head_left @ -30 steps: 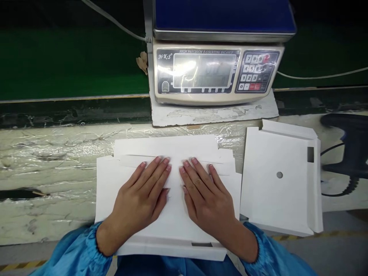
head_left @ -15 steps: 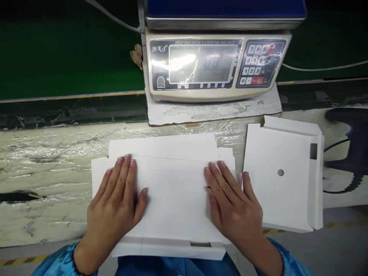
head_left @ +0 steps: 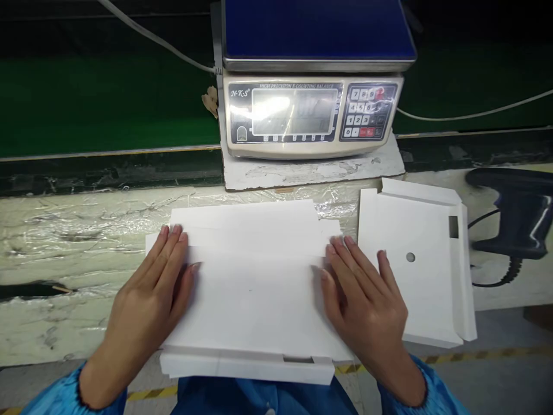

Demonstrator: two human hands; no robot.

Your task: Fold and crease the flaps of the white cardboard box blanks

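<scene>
A white, creased cardboard box blank [head_left: 254, 305] lies in front of me, its near flap bent up with a rectangular cut-out. My left hand [head_left: 149, 294] rests on its left side, fingers stretched out and thumb apart. Over the right side lies my right hand [head_left: 367, 305], fingers extended and thumb spread. Both palms face down, and neither hand grips anything. Beside my right hand is a second white box blank [head_left: 415, 288] with a round hole, a rectangular cut-out and raised edge flaps.
A counting scale [head_left: 311, 115] with a blue pan stands behind the blank on a worn white board [head_left: 311, 176]. A black handheld device [head_left: 514, 213] with a cable lies at the right. Clear film [head_left: 86, 230] covers the bench. A white cable [head_left: 155, 39] runs to the scale's left side.
Both hands have slid outward toward the blank's side edges, the left to the left and the right to the right. The camera view has shifted slightly.
</scene>
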